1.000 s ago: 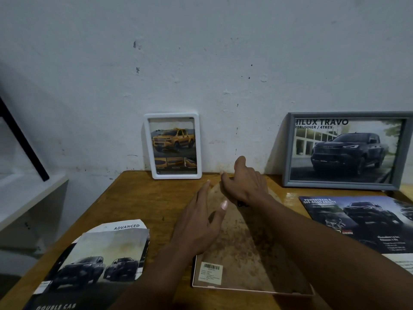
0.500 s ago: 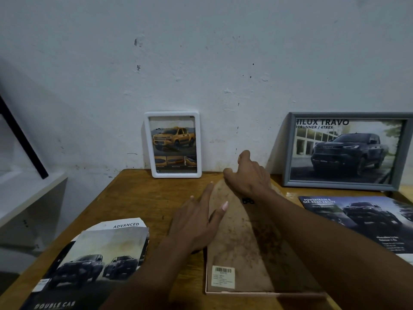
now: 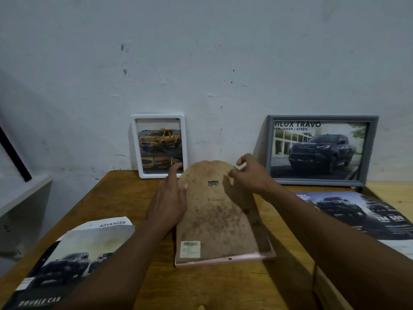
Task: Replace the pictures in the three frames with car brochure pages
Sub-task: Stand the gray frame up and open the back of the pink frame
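Worktop (image 3: 125, 198) centre: left hand (image 3: 169, 202) flat on backing board (image 3: 214, 220), right hand (image 3: 250, 175) seemingly pinching its rim, where prying could crack it.

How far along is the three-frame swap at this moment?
Done: the white frame and grey frame lean on the wall, each showing a pickup brochure page. In hand: the third frame lies face down on the table, brown backing board up; the left hand rests on its left edge, the right hand pinches its top right edge. Left: closing and standing it up; whether its page is in cannot be seen.
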`<state>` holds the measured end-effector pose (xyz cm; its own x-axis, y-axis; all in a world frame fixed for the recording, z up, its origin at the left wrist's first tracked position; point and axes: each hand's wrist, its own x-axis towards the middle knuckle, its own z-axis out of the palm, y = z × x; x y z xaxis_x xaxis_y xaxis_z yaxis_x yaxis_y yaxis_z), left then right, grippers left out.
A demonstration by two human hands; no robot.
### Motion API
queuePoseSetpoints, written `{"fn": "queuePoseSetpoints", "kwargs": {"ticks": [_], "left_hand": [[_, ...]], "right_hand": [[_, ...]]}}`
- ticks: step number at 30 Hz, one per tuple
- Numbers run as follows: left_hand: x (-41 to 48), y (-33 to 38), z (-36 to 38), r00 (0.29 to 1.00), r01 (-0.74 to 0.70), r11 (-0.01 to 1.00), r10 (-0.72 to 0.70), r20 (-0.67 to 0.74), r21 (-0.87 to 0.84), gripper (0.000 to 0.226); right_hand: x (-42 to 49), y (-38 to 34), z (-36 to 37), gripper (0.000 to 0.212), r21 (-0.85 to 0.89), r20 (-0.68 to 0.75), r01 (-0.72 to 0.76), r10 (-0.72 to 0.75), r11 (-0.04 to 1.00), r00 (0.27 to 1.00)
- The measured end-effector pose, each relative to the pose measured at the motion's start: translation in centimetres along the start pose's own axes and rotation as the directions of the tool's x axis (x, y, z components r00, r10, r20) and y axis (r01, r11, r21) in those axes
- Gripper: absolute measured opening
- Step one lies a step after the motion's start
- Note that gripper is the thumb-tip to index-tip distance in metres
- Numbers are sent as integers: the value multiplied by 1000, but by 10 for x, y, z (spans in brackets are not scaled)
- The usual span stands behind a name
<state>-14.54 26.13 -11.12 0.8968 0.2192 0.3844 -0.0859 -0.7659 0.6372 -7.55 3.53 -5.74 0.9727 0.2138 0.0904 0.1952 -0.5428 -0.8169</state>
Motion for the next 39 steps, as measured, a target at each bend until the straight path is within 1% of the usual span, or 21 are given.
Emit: {"fn": "queuePoseSetpoints", "kwargs": {"ticks": [2, 3, 5, 7, 9, 11, 13, 15, 17, 20, 23, 25, 26, 28, 30, 31, 33, 37, 38, 39], "left_hand": [[8, -4, -5, 999, -31, 999, 31, -37, 8, 47], [12, -3, -7, 997, -42, 999, 42, -60, -2, 45], [18, 5, -8, 992, -62, 998, 59, -115, -24, 43], [23, 18, -5, 987, -65, 996, 56, -148, -63, 45], [26, 36, -4, 990, -62, 989, 43, -136, -138, 49], [28, 56, -4, 994, -55, 976, 33, -102, -210, 53], [27, 76, -2, 997, -61, 967, 47, -61, -247, 52], [21, 94, 6, 998, -49, 959, 57, 21, -280, 54], [13, 108, 23, 985, -20, 951, 72, 158, -308, 56], [-3, 123, 57, 934, -9, 947, 123, 336, -321, 58], [-17, 134, 85, 866, -61, 975, 159, 473, -215, 60], [-24, 137, 95, 817, -111, 988, 154, 555, -111, 64], [-26, 137, 96, 805, -141, 988, 147, 575, -57, 66], [-29, 134, 95, 808, -182, 983, 129, 575, 36, 67], [-29, 128, 90, 818, -214, 973, 128, 561, 90, 65], [-29, 124, 87, 821, -221, 970, 128, 557, 103, 64], [-28, 115, 82, 826, -212, 973, 126, 550, 95, 62], [-27, 101, 75, 852, -126, 992, 106, 514, 5, 58], [-26, 98, 73, 866, -102, 995, 99, 491, -21, 56], [-24, 94, 70, 882, -86, 995, 97, 460, -43, 54]], "right_hand": [[-18, 13, 1, 25, 51, 83, -61, 57, 997, 995], [-27, 17, 5, 25, 78, 84, -59, 52, 995, 995], [-39, 20, 10, 26, 153, 21, -18, 15, 988, 1000], [-45, 16, 10, 24, 269, -66, 28, -11, 963, 998], [-45, 7, 1, 23, 392, -131, 47, 5, 919, 991], [-43, -1, -17, 24, 429, -179, 78, 0, 900, 984], [-43, -2, -42, 26, 377, -205, 103, -25, 921, 978], [-46, 7, -72, 28, 286, -194, 82, -26, 955, 981], [-53, 22, -102, 28, 230, -161, 18, 20, 973, 987], [-64, 52, -137, 27, 111, -147, -87, 103, 990, 984], [-73, 80, -153, 22, -65, -157, -190, 178, 980, 972], [-77, 95, -148, 22, -78, -162, -241, 226, 967, 961], [-78, 101, -142, 23, -63, -161, -255, 242, 965, 957], [-77, 108, -122, 24, -33, -139, -261, 254, 965, 957], [-77, 110, -102, 22, -23, -110, -247, 243, 969, 964], [-76, 110, -93, 20, -45, -108, -232, 226, 972, 968], [-75, 110, -79, 17, -136, -113, -195, 181, 971, 977], [-73, 103, -62, 19, -335, -110, -141, 110, 932, 988], [-73, 100, -61, 24, -414, -98, -152, 122, 898, 988], [-73, 98, -59, 31, -532, -81, -169, 148, 830, 986]]}}
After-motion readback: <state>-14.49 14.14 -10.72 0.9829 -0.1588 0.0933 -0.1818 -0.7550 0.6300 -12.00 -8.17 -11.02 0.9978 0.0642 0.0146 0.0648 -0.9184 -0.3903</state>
